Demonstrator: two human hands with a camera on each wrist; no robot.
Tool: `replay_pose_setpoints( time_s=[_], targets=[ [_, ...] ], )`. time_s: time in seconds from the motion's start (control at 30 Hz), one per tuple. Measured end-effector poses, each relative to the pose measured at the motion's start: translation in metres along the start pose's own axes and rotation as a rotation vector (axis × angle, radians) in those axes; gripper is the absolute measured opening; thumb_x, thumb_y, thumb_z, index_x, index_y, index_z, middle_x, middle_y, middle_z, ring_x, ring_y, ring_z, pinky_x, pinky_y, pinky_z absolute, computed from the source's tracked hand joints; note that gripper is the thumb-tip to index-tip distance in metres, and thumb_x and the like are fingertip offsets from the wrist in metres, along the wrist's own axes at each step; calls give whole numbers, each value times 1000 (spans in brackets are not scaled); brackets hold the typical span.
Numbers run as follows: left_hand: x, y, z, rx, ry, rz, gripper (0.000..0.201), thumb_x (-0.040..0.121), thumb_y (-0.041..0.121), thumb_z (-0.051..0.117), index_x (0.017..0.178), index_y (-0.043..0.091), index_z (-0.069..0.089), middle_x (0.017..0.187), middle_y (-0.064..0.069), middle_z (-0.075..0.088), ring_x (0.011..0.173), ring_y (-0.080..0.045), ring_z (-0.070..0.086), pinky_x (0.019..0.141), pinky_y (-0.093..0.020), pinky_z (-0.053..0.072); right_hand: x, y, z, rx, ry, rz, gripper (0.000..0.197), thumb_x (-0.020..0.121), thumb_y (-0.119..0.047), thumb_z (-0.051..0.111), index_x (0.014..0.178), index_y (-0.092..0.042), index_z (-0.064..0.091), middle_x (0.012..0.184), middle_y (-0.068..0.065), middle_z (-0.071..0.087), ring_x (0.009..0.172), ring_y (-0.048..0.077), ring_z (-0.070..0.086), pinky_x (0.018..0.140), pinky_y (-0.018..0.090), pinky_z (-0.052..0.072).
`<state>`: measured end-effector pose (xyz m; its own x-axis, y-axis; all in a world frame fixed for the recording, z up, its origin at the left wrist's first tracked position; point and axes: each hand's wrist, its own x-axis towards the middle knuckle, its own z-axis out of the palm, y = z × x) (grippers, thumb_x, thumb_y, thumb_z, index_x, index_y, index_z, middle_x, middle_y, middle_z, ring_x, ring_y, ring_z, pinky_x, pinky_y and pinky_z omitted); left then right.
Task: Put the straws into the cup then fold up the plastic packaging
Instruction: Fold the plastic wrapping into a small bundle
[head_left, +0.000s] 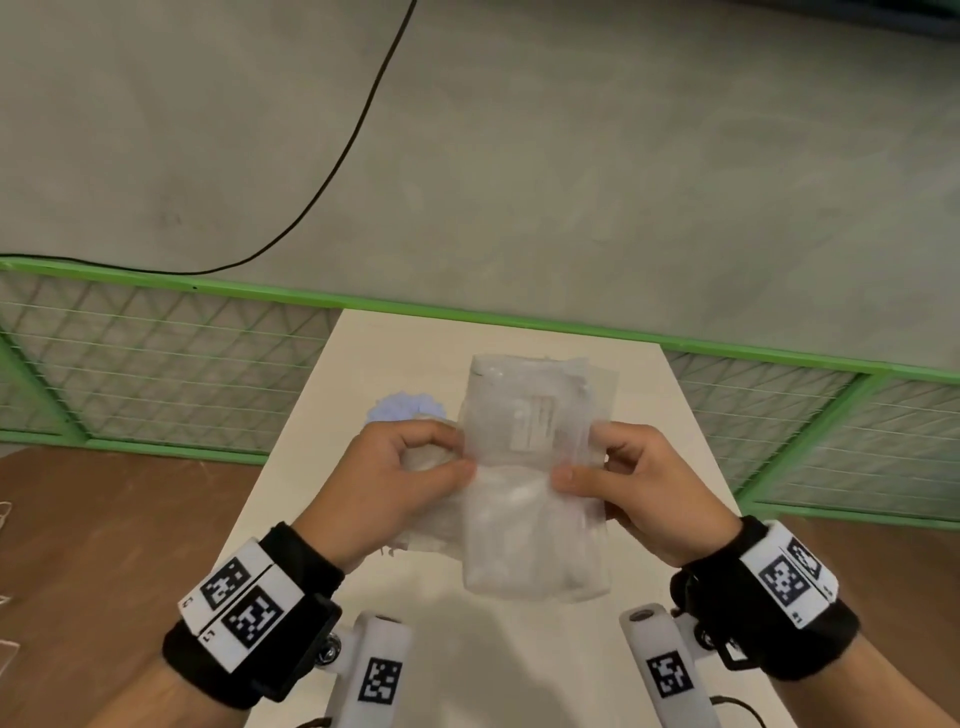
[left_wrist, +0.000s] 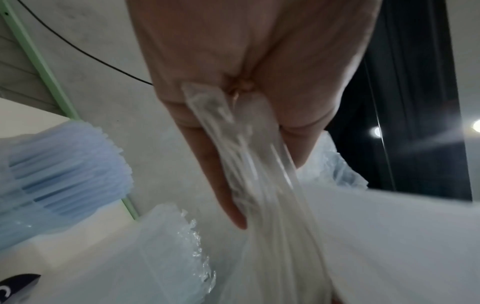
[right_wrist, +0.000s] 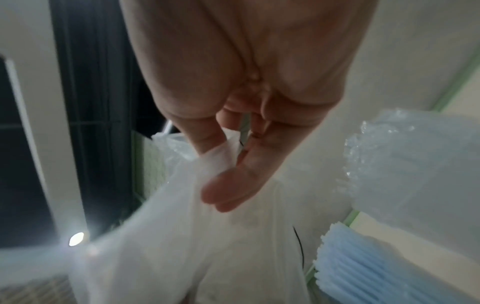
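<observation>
Left hand (head_left: 400, 478) pinches the left edge of the plastic packaging (head_left: 537, 499), thumb on top, film bunched between the fingers (left_wrist: 223, 185). Packaging is held flat above the white table (head_left: 374, 353), between both hands. Right hand (head_left: 639, 483) pinches its right edge the same way. Blue straws (head_left: 405, 406) stand bunched just behind the left hand; cup itself not discernible.

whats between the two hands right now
The plastic packaging spans the gap, held above the table: the left hand and right hand each pinch a side edge. The head view shows it best.
</observation>
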<state>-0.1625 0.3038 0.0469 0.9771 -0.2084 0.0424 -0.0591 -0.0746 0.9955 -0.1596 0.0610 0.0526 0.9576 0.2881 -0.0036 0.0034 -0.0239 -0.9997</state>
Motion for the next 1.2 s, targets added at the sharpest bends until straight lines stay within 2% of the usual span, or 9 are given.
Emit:
replay_pose_setpoints(
  time_s=[0.13, 0.33, 0.53, 0.6, 0.73, 0.83, 0.93, 1.07, 1.2],
  targets=[
    [2, -2, 1, -92, 20, 54, 19, 75, 11, 75, 91, 20, 76, 100, -1, 75, 91, -22, 71, 80, -33, 57, -1, 7, -1, 201, -12, -17, 21, 76, -7, 76, 96, -7, 74, 104, 12, 69, 89, 28, 68, 70, 36, 53],
    [0, -1, 5, -64, -30, 16, 33, 91, -5, 55, 82, 17, 79, 95, 1, 76, 92, -14, 69, 79, -26, 49, -2, 1, 2, 81, -13, -153, 35, 72, 9, 54, 73, -14, 80, 89, 11, 52, 67, 18, 51, 50, 26, 30],
    [-6, -2, 14, -362, -80, -299, 42, 81, 58, 51, 87, 27, 79, 99, 1, 74, 93, -17, 67, 83, -35, 49, 1, -10, -1, -26, 26, -315, 64, 76, 32, 43, 72, -19, 81, 98, 7, 55, 81, 25, 57, 68, 29, 50],
    [-10, 3, 20, -437, -173, -287, 39, 74, 59, 57, 87, 30, 80, 101, 0, 75, 95, -14, 70, 81, -30, 54, 4, -8, 2, -198, 25, -396, 62, 69, 25, 39, 77, -20, 81, 101, 7, 55, 93, 28, 58, 79, 33, 51],
    [-8, 4, 19, -344, -166, -144, 27, 73, 17, 76, 97, 6, 75, 106, -20, 71, 89, -24, 71, 75, -32, 58, 6, 1, 6, -514, 18, -536, 52, 71, 18, 37, 82, -9, 80, 105, 5, 54, 98, 16, 60, 86, 25, 49],
    [-8, 1, 12, -216, -85, -70, 29, 71, 7, 76, 100, 9, 75, 104, -15, 73, 93, -30, 72, 85, -44, 58, 7, -4, -5, -385, -85, -340, 46, 75, 9, 41, 94, -8, 79, 115, 3, 58, 112, 18, 54, 94, 28, 43],
    [-8, 4, 15, -3, 7, 26, 26, 76, 7, 79, 100, 17, 74, 98, 0, 76, 90, -20, 72, 85, -44, 58, 7, -13, 5, -225, 49, -170, 42, 82, -28, 46, 118, -25, 67, 131, -8, 56, 122, 10, 49, 94, 20, 38],
    [-8, 6, 27, 63, 55, 122, 30, 78, 5, 76, 101, 24, 73, 98, 8, 73, 90, -10, 70, 81, -31, 58, 13, -1, 44, -541, 190, -162, 51, 85, -67, 54, 124, -36, 55, 132, -13, 50, 122, -9, 42, 105, 15, 34],
    [-7, 0, 15, -171, 35, 51, 46, 68, 12, 80, 112, 20, 70, 110, -5, 72, 98, -24, 71, 85, -50, 58, 18, 10, 45, -113, 211, -30, 51, 78, -55, 72, 121, -34, 57, 121, -4, 64, 116, 18, 61, 94, 39, 53]
  ],
)
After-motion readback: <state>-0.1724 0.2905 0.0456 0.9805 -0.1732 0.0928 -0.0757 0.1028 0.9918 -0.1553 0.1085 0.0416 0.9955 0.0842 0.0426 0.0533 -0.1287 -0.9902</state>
